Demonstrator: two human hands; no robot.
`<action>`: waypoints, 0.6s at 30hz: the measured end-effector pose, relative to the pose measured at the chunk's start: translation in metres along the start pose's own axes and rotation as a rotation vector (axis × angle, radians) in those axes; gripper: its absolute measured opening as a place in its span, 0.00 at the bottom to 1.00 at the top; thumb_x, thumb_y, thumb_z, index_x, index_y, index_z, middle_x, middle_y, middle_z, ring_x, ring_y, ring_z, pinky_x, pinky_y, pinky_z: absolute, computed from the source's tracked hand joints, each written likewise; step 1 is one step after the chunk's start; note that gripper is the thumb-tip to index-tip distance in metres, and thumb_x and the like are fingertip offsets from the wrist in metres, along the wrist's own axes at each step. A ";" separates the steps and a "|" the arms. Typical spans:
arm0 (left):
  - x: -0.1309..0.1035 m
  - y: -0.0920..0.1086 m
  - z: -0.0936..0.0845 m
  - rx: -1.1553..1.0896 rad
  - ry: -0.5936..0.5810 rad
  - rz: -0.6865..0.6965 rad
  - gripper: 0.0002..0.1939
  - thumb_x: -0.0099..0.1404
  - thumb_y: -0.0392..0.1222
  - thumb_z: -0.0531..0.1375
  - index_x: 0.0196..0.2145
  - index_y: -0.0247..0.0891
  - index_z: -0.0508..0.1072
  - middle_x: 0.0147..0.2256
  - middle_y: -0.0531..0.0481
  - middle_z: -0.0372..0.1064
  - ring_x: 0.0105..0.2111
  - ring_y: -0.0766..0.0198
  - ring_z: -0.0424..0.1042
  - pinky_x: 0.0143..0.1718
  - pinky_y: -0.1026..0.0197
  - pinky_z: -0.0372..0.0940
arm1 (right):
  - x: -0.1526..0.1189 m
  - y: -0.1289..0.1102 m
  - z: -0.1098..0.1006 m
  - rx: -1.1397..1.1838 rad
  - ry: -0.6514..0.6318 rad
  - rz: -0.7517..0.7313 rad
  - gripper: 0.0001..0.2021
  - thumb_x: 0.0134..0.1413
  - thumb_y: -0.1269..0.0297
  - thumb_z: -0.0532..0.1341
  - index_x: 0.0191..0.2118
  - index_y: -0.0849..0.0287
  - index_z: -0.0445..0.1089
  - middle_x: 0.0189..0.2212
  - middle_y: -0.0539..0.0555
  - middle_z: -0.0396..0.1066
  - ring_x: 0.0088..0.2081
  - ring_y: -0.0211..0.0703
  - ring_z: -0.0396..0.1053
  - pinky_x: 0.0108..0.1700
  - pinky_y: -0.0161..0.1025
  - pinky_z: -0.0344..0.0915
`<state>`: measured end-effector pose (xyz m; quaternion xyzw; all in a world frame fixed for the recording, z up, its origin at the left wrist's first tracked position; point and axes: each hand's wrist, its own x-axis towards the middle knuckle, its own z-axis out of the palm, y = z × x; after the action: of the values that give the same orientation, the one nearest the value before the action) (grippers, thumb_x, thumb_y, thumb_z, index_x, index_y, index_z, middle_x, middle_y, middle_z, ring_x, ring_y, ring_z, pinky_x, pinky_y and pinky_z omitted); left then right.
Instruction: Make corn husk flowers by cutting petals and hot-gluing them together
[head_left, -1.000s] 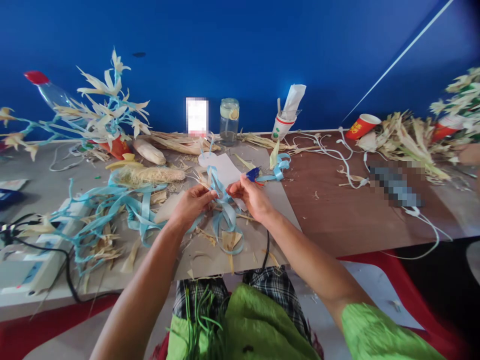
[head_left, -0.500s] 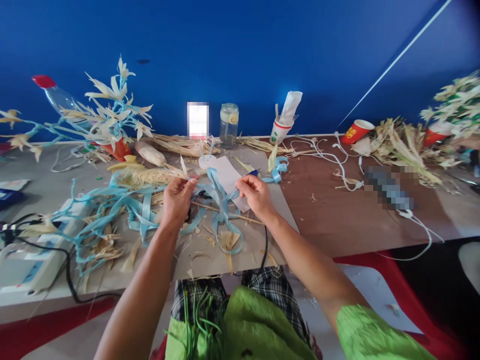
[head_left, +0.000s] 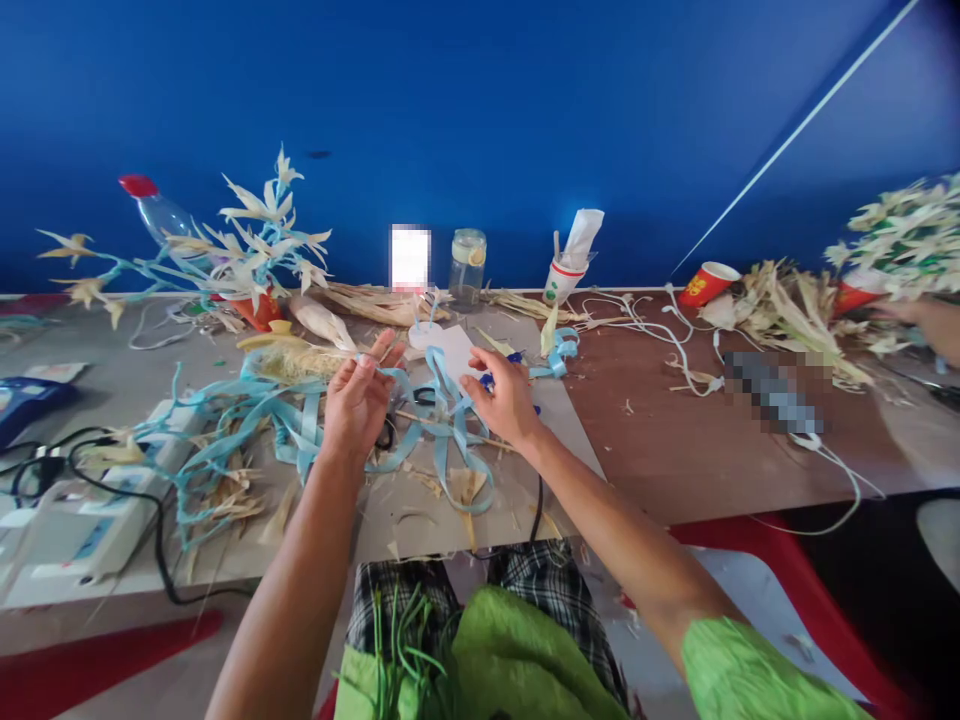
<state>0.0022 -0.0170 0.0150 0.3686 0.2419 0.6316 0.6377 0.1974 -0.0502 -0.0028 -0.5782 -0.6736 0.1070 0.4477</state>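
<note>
My left hand (head_left: 358, 405) is pinched on a pale blue ribbon (head_left: 439, 390), left of a white card (head_left: 454, 352). To the right of the card, my right hand (head_left: 504, 398) has its thumb and fingers apart, with nothing visibly gripped between them. The ribbon hangs in loops between and below my hands. Blue-wrapped stems (head_left: 225, 415) lie tangled at the left. Dry husk scraps (head_left: 466, 487) are scattered on the table in front of me.
Husk flowers on blue stems (head_left: 262, 230) stand at the back left, near a clear bottle (head_left: 165, 215). Along the back are a glass jar (head_left: 468, 272) and a white cup (head_left: 562, 278). A white power strip (head_left: 97, 520) lies left. Another person's hand (head_left: 934, 322) shows far right.
My right hand has opened and let go of the ribbon. The ribbon between my hands hangs lower. The whole view has shifted slightly.
</note>
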 end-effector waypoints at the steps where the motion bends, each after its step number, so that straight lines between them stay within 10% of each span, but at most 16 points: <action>1: -0.001 0.002 0.000 -0.032 -0.030 -0.016 0.12 0.53 0.44 0.67 0.24 0.37 0.67 0.51 0.43 0.72 0.49 0.56 0.72 0.48 0.55 0.65 | 0.003 -0.003 0.001 -0.046 -0.031 -0.013 0.16 0.55 0.63 0.60 0.48 0.60 0.68 0.41 0.58 0.74 0.42 0.47 0.70 0.51 0.45 0.58; 9: -0.002 0.001 -0.002 -0.096 -0.129 -0.073 0.11 0.54 0.45 0.67 0.25 0.38 0.70 0.51 0.43 0.71 0.55 0.49 0.66 0.53 0.47 0.61 | 0.030 -0.036 0.016 -0.005 0.033 -0.193 0.19 0.65 0.58 0.47 0.49 0.60 0.70 0.46 0.60 0.72 0.49 0.44 0.68 0.53 0.41 0.62; 18: -0.006 0.000 -0.002 -0.177 -0.197 -0.167 0.11 0.54 0.46 0.66 0.25 0.39 0.69 0.50 0.44 0.71 0.51 0.51 0.69 0.46 0.52 0.68 | 0.021 -0.045 0.043 -0.420 -0.256 -0.325 0.29 0.65 0.51 0.44 0.66 0.58 0.49 0.68 0.56 0.43 0.69 0.52 0.32 0.66 0.57 0.32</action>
<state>0.0001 -0.0229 0.0122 0.3498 0.1515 0.5559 0.7387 0.1373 -0.0296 0.0126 -0.5244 -0.8159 -0.0359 0.2411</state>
